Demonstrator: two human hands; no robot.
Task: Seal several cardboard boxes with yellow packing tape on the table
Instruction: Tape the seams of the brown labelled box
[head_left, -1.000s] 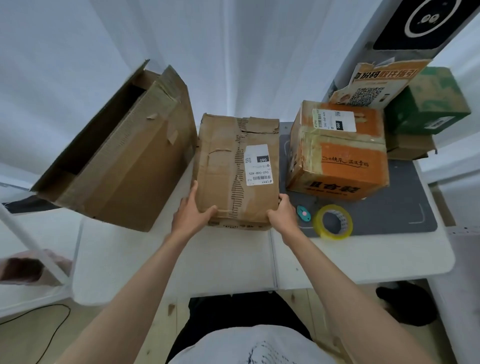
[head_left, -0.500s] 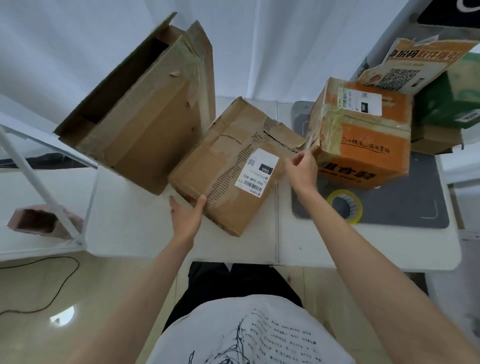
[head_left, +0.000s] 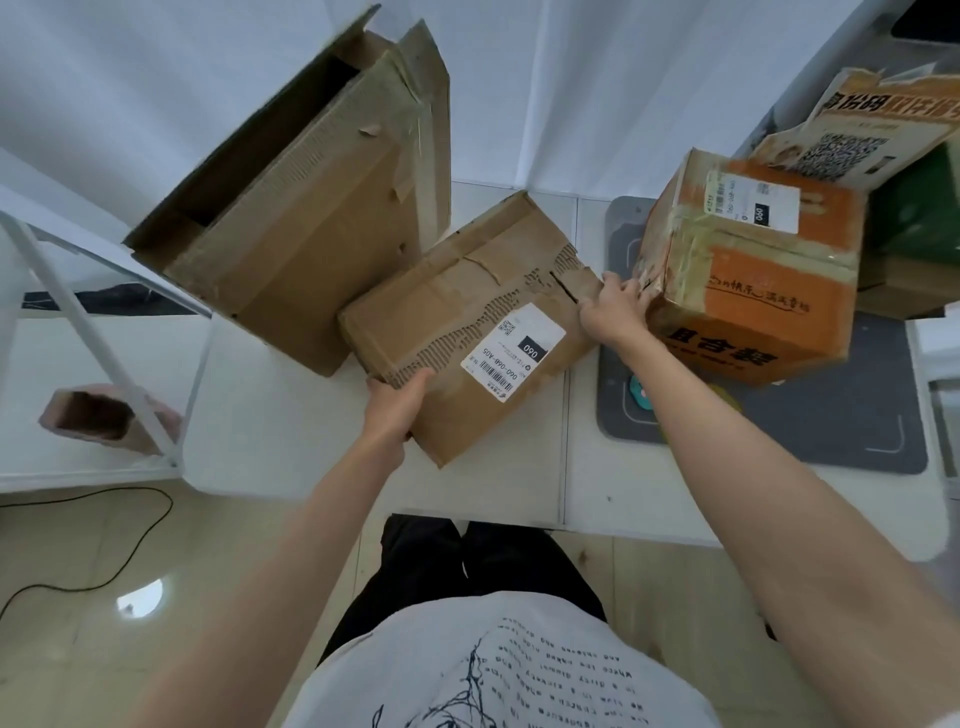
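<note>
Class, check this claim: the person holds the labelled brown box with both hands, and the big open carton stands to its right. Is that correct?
One error: the big open carton stands to the left of the labelled brown box, as the head view shows. Left hand and right hand do hold it.

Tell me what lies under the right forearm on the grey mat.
Beside the right forearm, a teal disc and a yellow sliver of the tape roll show on the grey mat; the arm covers the rest.

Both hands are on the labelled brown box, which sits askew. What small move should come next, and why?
Probably square up the brown box, then reach for the tape. The left hand grips its near edge, the right hand its torn far corner, and no tape is in hand.
</note>
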